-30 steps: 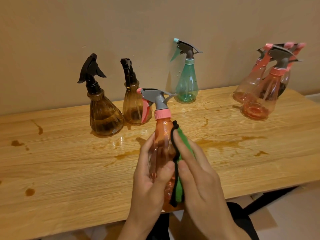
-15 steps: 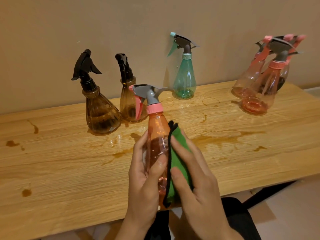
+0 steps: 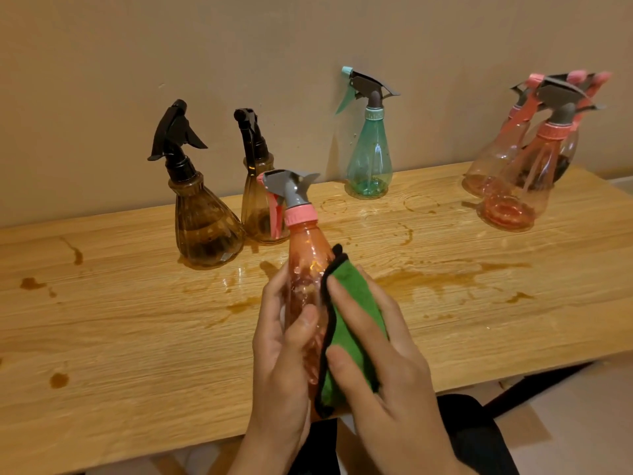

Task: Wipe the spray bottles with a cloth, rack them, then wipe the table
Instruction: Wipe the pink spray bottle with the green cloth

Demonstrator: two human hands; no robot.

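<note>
An orange spray bottle [image 3: 306, 265] with a grey head and pink collar is held upright over the front of the wooden table [image 3: 120, 337]. My left hand [image 3: 284, 358] grips its body, thumb across the front. My right hand [image 3: 383, 365] presses a green cloth [image 3: 349, 310] with a black edge against the bottle's right side, fingers curved over it. The bottle's base is hidden behind my hands.
Two brown bottles [image 3: 202, 221] [image 3: 257, 197] stand at the back left, a teal bottle [image 3: 370, 156] at the back middle, and several pink bottles [image 3: 524, 180] cluster at the back right. Brown liquid stains [image 3: 428, 279] and wet rings spread over the tabletop. A wall runs behind.
The cloth under my right hand has slid a little down and along the bottle's side. The view has shifted slightly; the bottles on the table stay put.
</note>
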